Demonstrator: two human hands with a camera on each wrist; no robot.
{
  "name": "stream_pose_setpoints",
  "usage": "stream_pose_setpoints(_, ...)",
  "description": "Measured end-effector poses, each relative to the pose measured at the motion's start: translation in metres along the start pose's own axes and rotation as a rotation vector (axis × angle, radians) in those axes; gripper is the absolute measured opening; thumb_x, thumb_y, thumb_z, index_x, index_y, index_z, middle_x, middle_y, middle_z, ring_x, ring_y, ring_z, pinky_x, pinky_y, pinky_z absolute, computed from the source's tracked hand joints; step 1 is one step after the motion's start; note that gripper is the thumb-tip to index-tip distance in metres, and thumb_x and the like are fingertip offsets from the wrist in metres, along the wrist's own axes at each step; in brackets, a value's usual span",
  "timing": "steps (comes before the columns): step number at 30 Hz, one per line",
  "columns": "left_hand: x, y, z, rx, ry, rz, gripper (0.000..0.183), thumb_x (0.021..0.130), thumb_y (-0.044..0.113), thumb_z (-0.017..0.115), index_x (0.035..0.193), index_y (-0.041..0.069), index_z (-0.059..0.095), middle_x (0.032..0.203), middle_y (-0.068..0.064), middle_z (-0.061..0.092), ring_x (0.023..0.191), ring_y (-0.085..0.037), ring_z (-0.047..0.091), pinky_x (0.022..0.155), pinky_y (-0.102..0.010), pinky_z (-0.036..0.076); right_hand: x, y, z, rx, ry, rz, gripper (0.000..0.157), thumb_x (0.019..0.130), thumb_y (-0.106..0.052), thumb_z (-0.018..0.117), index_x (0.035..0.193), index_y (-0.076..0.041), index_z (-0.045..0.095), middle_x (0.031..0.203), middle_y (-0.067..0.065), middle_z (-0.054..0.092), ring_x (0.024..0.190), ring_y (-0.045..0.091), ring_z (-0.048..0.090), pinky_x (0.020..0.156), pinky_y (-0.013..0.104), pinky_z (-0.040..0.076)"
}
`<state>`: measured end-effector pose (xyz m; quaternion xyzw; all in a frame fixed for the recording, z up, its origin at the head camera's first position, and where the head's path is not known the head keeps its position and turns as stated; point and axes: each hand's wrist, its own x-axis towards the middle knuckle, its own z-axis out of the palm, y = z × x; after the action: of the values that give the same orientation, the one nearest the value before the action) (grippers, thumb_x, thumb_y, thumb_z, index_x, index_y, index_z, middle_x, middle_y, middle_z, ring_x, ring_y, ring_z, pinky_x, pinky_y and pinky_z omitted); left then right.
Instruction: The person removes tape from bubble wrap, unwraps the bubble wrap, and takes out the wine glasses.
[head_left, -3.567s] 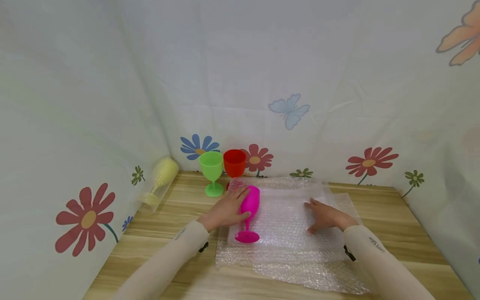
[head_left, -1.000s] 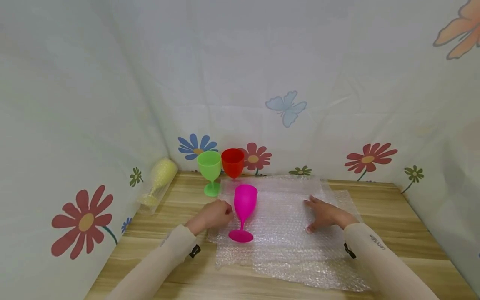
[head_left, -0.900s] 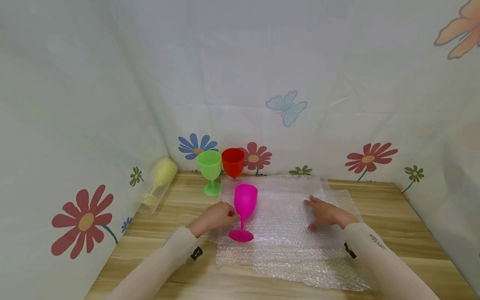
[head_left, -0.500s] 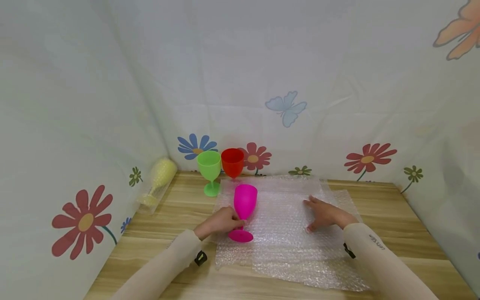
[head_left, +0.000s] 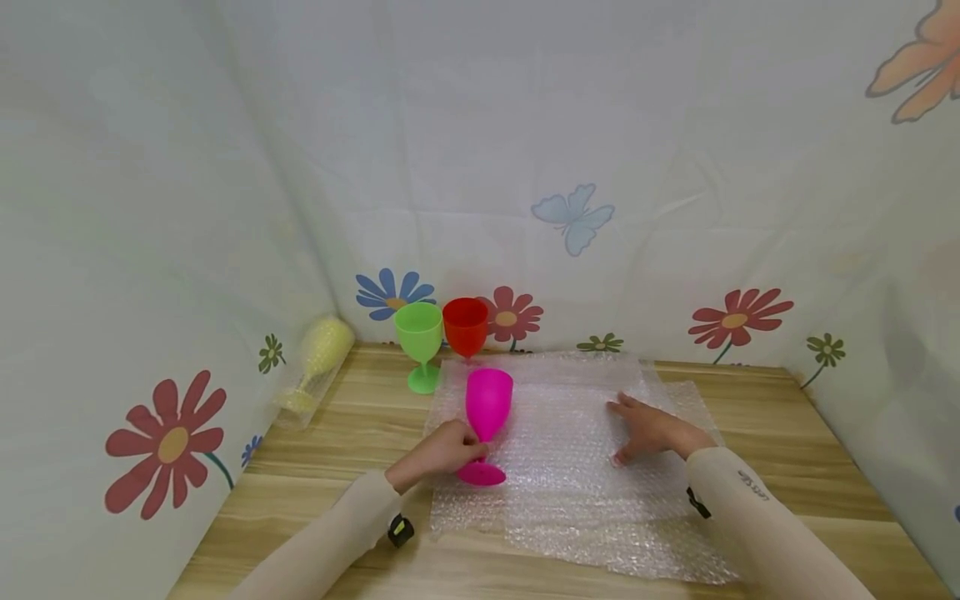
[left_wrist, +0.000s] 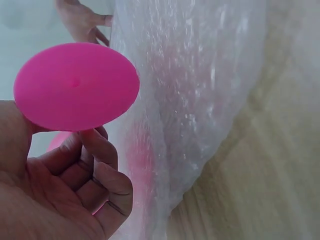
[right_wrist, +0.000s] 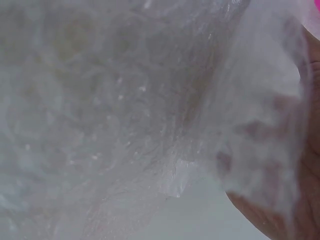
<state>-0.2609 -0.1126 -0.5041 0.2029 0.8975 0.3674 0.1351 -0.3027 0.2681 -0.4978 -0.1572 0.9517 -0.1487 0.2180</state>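
Note:
A pink plastic goblet (head_left: 489, 402) lies over the left part of the bubble wrap (head_left: 577, 467), bowl away from me and round foot toward me. My left hand (head_left: 442, 454) pinches its stem just above the foot. In the left wrist view the flat underside of the goblet's foot (left_wrist: 75, 87) faces the camera, with the fingers (left_wrist: 107, 185) curled behind and below it. My right hand (head_left: 648, 429) rests on the bubble wrap with fingers spread; in the right wrist view, a fold of wrap (right_wrist: 265, 130) covers part of that hand.
A green goblet (head_left: 418, 333) and a red goblet (head_left: 466, 327) stand upright behind the wrap, the red one's base hidden. At the far left, a yellow goblet (head_left: 322, 354) in bubble wrap leans near the curtain wall. Flowered curtains (head_left: 480, 150) bound the wooden table (head_left: 375, 417).
My left hand has left the goblet's bowl, passed along its left side with fingers curled, and taken the stem. The goblet has shifted slightly left. My right hand has stayed put.

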Motion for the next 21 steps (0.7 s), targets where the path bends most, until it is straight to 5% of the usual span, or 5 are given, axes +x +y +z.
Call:
stream_pose_setpoints(14,-0.027,0.003,-0.020,-0.035,0.104,0.023,0.026,0.095,0.020,0.060,0.070,0.019,0.069,0.065,0.001,0.063,0.062,-0.008,0.049,0.052,-0.022,0.044,0.003,-0.002,-0.001,-0.009,0.001,0.003,0.106,0.071,-0.045,0.084,0.154,-0.007,0.030,0.162,0.027,0.013,0.146,0.049,0.020,0.114,0.066,0.025)
stream_pose_setpoints(21,-0.039,0.001,-0.036,-0.035,0.198,0.012,0.025,0.094,0.019,0.061,0.069,0.018,0.068,0.064,0.001,0.061,0.061,-0.007,0.049,0.052,-0.022,0.043,0.003,-0.002,-0.001,-0.032,0.007,-0.010,0.104,0.071,-0.045,0.084,0.153,-0.007,0.032,0.161,0.029,0.015,0.145,0.050,0.023,0.113,0.065,0.027)
